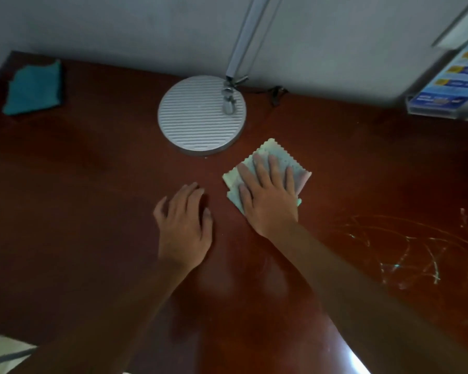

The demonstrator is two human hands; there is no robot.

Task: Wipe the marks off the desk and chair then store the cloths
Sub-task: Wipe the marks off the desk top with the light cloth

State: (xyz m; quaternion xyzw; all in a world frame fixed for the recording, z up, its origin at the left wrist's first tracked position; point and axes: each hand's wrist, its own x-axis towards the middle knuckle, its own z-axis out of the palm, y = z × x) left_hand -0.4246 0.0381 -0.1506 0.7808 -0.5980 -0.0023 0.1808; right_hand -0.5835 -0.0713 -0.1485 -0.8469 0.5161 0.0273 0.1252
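Right hand (268, 195) flat, fingers spread, pressing folded pastel zigzag-edged cloth (265, 168) on desk (92, 184) beside lamp base (201, 114). Left hand (184, 222) open, empty. Scribble marks (416, 247) at right; teal cloth (34, 87) far-left corner.

Dim indoor light, soft overall blur, white glare patch on the glossy reddish-brown wooden desk (357, 357) at its near edge, faint forearm shadows, wide-angle bending at the edges, smeared blue leaflets (451, 82).
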